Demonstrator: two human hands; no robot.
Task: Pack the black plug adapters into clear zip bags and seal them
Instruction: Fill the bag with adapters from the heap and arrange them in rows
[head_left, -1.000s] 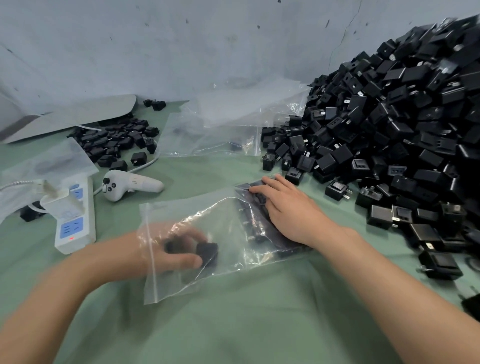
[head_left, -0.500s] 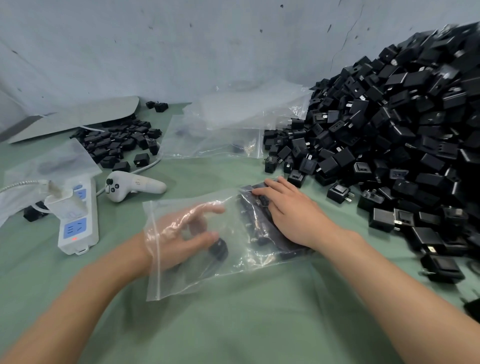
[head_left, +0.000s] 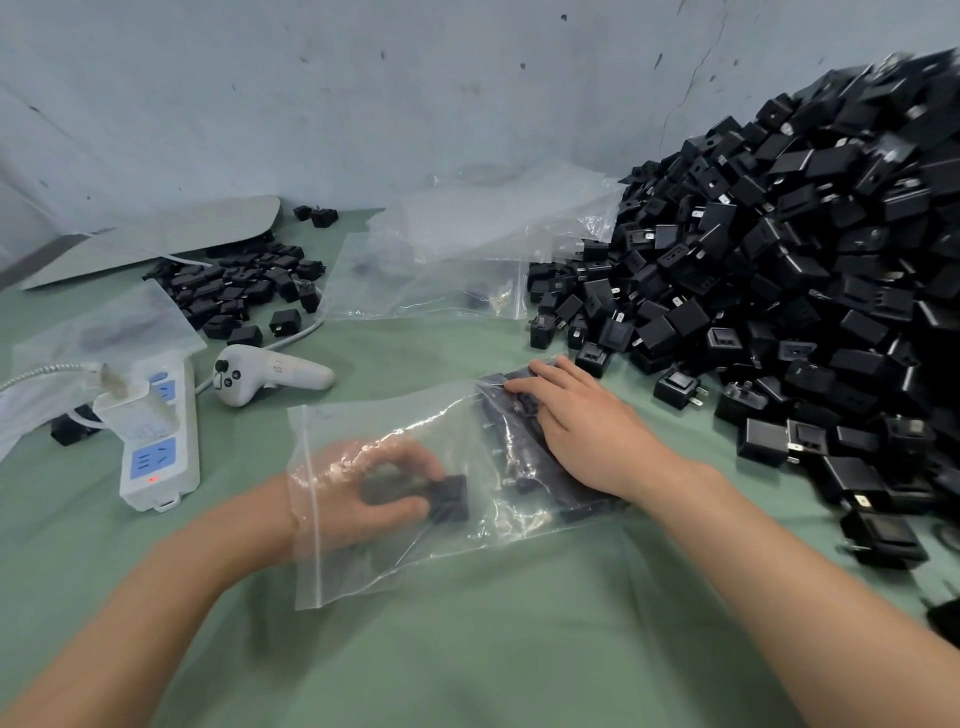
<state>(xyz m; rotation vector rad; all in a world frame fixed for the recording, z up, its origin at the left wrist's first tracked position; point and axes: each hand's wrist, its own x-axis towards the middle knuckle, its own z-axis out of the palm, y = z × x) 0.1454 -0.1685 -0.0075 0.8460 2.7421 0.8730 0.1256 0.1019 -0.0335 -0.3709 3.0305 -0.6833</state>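
Reaching inside the zip bag (head_left: 395, 415), the left hand (head_left: 363, 491) pinches a black adapter (head_left: 451, 498); the right hand (head_left: 584, 428) presses flat

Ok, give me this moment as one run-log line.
step: filling bag | left hand: inside bag, gripping adapter | right hand: flat on packed adapters | sealed: no
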